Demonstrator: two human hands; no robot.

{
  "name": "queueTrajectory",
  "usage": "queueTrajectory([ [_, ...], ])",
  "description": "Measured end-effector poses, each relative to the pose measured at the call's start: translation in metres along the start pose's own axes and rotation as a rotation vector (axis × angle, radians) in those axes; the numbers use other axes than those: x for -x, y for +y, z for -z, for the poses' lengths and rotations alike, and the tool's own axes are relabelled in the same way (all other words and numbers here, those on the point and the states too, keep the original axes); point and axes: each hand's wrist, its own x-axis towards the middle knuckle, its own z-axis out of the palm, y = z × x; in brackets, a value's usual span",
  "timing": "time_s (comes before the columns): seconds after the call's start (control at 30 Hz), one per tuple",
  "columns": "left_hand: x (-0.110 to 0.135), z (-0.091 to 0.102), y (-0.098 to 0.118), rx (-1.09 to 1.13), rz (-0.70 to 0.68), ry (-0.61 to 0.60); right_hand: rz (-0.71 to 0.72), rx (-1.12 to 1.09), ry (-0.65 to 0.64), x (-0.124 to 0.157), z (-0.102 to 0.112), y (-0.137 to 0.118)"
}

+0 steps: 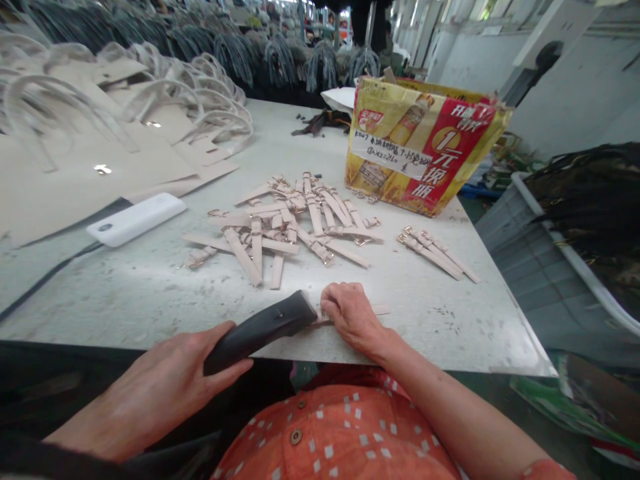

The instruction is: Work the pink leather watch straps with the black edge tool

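My left hand (170,377) is wrapped round a black hand-held tool (263,327) with a broad, flat front end; its exact kind I cannot make out. That end points right, close to the fingers of my right hand (353,317). Those fingers are closed on a narrow beige strap (381,309) low over the table's front edge, and part of the strap is hidden under the hand. Just beyond lies a loose pile of beige buckle straps (287,223) with gold-coloured buckles. A few more buckle straps (435,252) lie apart to the right.
A yellow and red cardboard box (420,147) stands at the back right of the white table (125,293). Beige bag pieces with handles (100,140) fill the left. Nearby lies a white oblong device (137,219). A grey bin (555,260) stands off the right edge.
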Motion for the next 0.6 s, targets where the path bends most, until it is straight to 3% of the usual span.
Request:
queueTrajectory([
  [0.33, -0.003, 0.019, 0.042, -0.104, -0.001, -0.077, 0.067, -0.181, 0.082, 0.002, 0.001, 0.012],
  [0.47, -0.006, 0.027, 0.045, -0.164, -0.013, -0.079, 0.042, -0.152, 0.144, 0.017, 0.008, 0.014],
  [0.6, -0.013, 0.038, 0.047, -0.207, -0.078, -0.037, 0.024, -0.104, 0.123, 0.031, 0.011, 0.016],
])
